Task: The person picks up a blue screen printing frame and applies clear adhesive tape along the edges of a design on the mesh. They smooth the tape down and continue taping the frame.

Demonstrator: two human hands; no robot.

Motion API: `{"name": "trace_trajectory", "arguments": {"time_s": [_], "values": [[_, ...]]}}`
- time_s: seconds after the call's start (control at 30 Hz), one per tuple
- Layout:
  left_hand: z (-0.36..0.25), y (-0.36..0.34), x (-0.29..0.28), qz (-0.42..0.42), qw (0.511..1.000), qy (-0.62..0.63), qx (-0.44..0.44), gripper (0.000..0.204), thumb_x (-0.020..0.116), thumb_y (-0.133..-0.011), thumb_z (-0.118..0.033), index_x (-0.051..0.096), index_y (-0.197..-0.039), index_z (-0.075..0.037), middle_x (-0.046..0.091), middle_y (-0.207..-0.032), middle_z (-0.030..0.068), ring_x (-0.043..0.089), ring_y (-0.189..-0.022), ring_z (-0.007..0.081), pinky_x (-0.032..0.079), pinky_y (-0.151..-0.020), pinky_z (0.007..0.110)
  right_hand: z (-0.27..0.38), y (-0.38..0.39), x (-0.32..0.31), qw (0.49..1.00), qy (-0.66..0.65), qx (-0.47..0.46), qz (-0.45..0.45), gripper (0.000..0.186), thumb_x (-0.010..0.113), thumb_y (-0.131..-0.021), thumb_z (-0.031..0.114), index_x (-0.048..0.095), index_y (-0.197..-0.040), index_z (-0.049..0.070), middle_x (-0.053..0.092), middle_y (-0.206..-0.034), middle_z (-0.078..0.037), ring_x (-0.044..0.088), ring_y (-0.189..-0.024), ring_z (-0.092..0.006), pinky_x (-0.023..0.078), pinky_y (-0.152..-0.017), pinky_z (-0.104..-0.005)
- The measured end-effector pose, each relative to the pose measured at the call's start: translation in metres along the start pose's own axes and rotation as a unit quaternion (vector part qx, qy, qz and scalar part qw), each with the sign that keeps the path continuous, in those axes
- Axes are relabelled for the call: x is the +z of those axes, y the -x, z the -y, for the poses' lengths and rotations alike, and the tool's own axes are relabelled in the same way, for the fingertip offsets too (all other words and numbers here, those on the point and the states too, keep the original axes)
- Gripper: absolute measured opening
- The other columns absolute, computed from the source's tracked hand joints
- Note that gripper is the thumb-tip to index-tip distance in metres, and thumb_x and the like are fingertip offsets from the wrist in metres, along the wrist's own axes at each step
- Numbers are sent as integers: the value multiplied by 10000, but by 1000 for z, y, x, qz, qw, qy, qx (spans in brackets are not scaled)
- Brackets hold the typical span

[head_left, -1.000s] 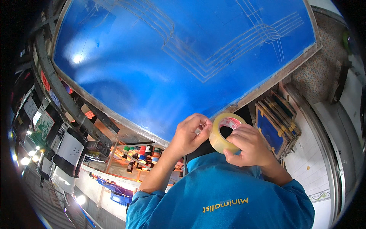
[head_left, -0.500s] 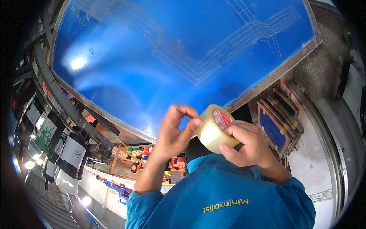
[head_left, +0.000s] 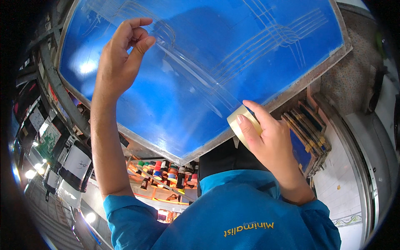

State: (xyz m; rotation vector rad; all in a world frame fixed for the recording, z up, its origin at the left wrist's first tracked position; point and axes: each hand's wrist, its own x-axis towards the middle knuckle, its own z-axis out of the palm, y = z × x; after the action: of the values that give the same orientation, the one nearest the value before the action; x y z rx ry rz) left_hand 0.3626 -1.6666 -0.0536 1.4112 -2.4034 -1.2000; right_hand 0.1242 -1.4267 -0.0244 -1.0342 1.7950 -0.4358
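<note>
My right hand [head_left: 271, 135] grips a roll of clear, yellowish packing tape [head_left: 238, 124] by the near edge of a large blue panel [head_left: 166, 112]. A see-through strip of tape [head_left: 193, 71] runs from the roll up and left across the panel. At its far end my left hand [head_left: 123, 56] is closed, thumb toward the fingers, pinching the tape end over the panel's left part. The strip looks pulled out straight; I cannot tell whether it touches the surface. Pale scratched-looking lines [head_left: 250, 48] cross the panel.
A grey-brown frame [head_left: 308, 79] borders the panel. Stacked framed boards [head_left: 306, 133] lean at the right. Several coloured containers [head_left: 171, 173] sit on shelving beyond my left arm. White and black cylindrical shapes [head_left: 75, 166] stand at the left, beside grey metal bars [head_left: 54, 79].
My left hand has moved up and left, drawing a long strip of tape off the roll. The right hand has shifted slightly up, and the roll has turned edge-on.
</note>
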Motion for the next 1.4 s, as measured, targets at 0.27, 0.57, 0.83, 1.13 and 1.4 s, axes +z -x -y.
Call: {"name": "trace_trajectory", "arguments": {"time_s": [0.27, 0.57, 0.83, 1.13, 1.4], "values": [[-50, 40, -26, -144, 989, 2, -35, 242, 658, -973, -43, 681, -1207, 15, 656, -985, 70, 633, -877, 128, 510, -821, 240, 7, 3, -31, 994, -22, -96, -44, 302, 701, -924, 224, 716, -1157, 34, 721, -809, -173, 709, -679, -338, 550, -626, -401], [-80, 186, -90, -289, 910, 233, 183, 226, 654, -955, -293, 608, -1049, -93, 549, -1097, 69, 514, -1032, 240, 482, -743, 357, 56, 51, -112, 966, 78, -244, -37, 341, 848, -717, 354, 773, -1016, 209, 579, -772, 68, 510, -613, -92, 383, -573, -275], [-87, 170, -80, -422, 867, 227, 138, 131, 690, -932, -314, 752, -987, -213, 558, -887, -22, 478, -986, 214, 390, -782, 335, 42, 39, -113, 908, -21, -412, -77, 86, 721, -763, 170, 704, -831, 219, 663, -690, -26, 535, -537, -126, 341, -529, -280], [-95, 167, -45, -368, 884, 287, 29, 80, 726, -915, -285, 742, -946, -213, 481, -887, 12, 453, -915, 214, 358, -734, 296, 19, 30, -129, 928, -74, -365, 21, 236, 727, -872, 381, 743, -949, 158, 690, -832, 14, 537, -634, -101, 385, -583, -285], [-105, 138, -31, -336, 839, 427, 33, 108, 675, -919, -154, 619, -836, -112, 338, -819, 12, 373, -740, 179, 309, -596, 291, -51, -46, -113, 907, 126, -178, -360, 413, 751, -896, 37, 656, -1294, -19, 715, -1218, -177, 715, -1013, -211, 561, -879, -307]]}}
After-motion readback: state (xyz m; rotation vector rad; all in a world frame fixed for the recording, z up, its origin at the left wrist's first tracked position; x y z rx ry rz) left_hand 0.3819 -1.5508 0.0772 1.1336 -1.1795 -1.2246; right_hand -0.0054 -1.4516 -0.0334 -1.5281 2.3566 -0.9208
